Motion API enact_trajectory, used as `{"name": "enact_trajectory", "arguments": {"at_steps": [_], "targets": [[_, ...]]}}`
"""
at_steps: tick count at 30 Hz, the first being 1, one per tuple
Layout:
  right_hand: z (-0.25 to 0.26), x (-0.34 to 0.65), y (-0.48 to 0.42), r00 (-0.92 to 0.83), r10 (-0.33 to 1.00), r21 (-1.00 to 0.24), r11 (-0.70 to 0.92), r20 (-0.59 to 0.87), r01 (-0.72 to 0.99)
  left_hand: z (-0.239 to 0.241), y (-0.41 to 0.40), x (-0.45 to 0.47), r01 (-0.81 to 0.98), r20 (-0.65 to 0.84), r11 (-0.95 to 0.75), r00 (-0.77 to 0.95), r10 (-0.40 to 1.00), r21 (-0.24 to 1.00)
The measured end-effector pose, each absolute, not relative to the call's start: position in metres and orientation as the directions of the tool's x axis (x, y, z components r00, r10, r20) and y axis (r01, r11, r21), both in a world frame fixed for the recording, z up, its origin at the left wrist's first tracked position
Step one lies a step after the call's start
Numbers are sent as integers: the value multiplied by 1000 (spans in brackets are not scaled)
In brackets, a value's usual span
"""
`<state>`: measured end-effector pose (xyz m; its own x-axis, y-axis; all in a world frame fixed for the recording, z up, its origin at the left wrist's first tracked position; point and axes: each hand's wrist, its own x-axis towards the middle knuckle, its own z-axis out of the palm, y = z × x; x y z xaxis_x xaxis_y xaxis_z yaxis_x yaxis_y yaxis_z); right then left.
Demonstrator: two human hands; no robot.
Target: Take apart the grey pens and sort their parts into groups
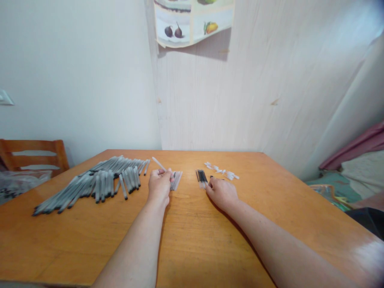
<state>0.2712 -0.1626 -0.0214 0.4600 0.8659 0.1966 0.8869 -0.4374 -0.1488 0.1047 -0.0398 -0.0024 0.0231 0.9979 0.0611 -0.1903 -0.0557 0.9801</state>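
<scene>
My left hand [159,185] rests on the wooden table [192,240] with its fingers closed round a clear pen barrel [158,163] that sticks up and to the left. Just right of it lies a small bunch of clear barrels [177,179]. My right hand [221,193] lies knuckles up beside a little bundle of black ink refills [201,176]; its fingertips reach toward a small dark piece, and what they pinch is hidden. Beyond it lie several small white caps [222,171]. A big spread of grey pens [99,182] covers the left of the table.
A wooden chair back [33,154] stands behind the table's left corner, next to a clear plastic bag [18,184]. A pale wall and panel rise right behind the table. Cloth and other stuff lie to the right, off the table.
</scene>
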Motion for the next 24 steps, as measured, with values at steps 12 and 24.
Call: {"name": "enact_trajectory", "arguments": {"at_steps": [12, 24], "targets": [[-19, 273, -163, 460, 872, -193, -428, 166, 883, -1, -41, 104, -177, 55, -51, 17, 998, 983], [-15, 287, -169, 515, 810, -319, -428, 281, 846, -6, -37, 102, -158, 60, -58, 5, 998, 986]]}}
